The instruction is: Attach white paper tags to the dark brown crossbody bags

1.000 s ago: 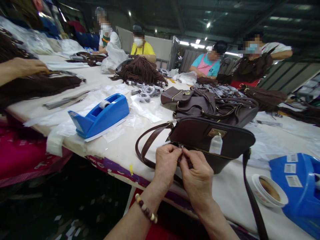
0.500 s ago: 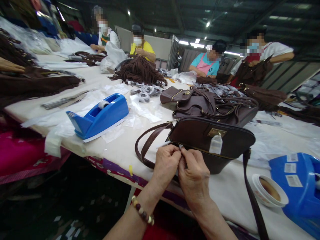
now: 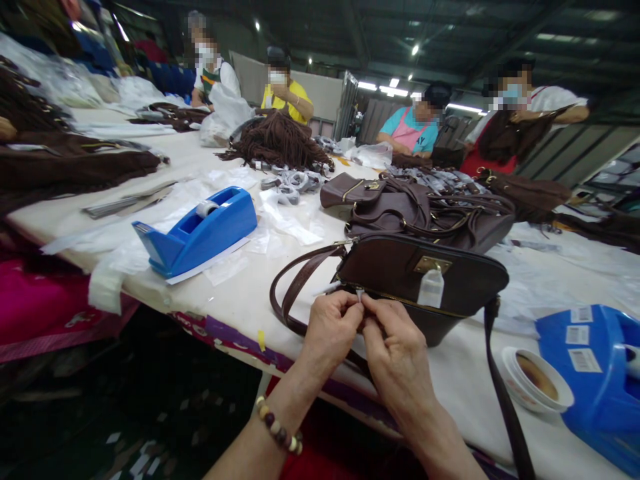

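A dark brown handbag [image 3: 460, 273] stands on the near edge of the table, with a gold plate and a clear tag [image 3: 431, 288] on its front. At the left end of its front zipper, my left hand [image 3: 333, 327] and my right hand [image 3: 397, 340] meet fingertip to fingertip. Both pinch around a small wrapped zipper pull [image 3: 359, 294]; its lower part is hidden by the fingers. The bag's strap [image 3: 503, 387] hangs down at the right, and its handles loop out to the left.
A blue tape dispenser [image 3: 200, 233] sits left on the table [image 3: 235, 300]. More brown bags [image 3: 390, 213] lie behind. At the right are a white bowl [image 3: 537, 380] and another blue dispenser [image 3: 595, 380]. Several people work across the table.
My right hand has shifted slightly right and down, and more of the small wrapped pull shows between the fingertips. Across the table, a person at the right has raised a brown bag.
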`<state>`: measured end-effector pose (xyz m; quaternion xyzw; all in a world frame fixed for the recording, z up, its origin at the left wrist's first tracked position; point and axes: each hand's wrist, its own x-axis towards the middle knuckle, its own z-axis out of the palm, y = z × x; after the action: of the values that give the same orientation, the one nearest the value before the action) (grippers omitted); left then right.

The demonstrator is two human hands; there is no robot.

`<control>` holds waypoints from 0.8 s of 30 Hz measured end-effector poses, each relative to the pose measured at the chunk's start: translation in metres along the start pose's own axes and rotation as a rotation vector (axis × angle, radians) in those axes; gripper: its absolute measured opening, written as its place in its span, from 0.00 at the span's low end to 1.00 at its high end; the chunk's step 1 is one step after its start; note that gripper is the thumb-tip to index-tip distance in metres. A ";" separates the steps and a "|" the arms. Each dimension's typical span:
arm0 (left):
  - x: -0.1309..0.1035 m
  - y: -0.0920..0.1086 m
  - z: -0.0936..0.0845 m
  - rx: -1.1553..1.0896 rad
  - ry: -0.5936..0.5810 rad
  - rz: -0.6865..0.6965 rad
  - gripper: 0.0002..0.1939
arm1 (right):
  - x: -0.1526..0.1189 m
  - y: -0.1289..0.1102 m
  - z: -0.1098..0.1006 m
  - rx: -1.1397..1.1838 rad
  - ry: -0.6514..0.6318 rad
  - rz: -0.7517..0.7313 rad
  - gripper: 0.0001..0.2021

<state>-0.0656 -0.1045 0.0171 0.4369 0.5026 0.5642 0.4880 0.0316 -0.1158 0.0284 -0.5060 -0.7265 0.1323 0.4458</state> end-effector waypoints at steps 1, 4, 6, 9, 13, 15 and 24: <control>0.000 -0.001 0.001 -0.022 0.012 -0.013 0.07 | 0.000 0.002 0.000 0.028 0.004 0.014 0.15; -0.001 0.001 0.005 -0.111 0.043 -0.068 0.06 | -0.001 0.006 0.000 0.110 0.009 0.067 0.14; -0.002 0.004 0.007 -0.180 0.070 -0.112 0.05 | -0.002 0.008 0.000 0.143 0.024 0.093 0.12; -0.003 0.008 0.009 -0.269 0.129 -0.183 0.03 | -0.005 0.009 0.001 0.136 0.071 0.058 0.11; -0.002 0.010 0.010 -0.370 0.178 -0.271 0.02 | -0.010 0.010 0.007 0.098 0.103 -0.054 0.12; -0.003 0.011 0.010 -0.406 0.195 -0.293 0.02 | -0.013 0.010 0.009 0.095 0.105 -0.058 0.14; -0.004 0.007 0.018 -0.366 0.270 -0.241 0.06 | -0.023 0.015 -0.006 0.111 0.071 -0.074 0.13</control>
<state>-0.0478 -0.1059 0.0263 0.1990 0.5012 0.6366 0.5513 0.0476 -0.1304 0.0099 -0.4576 -0.7200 0.1378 0.5032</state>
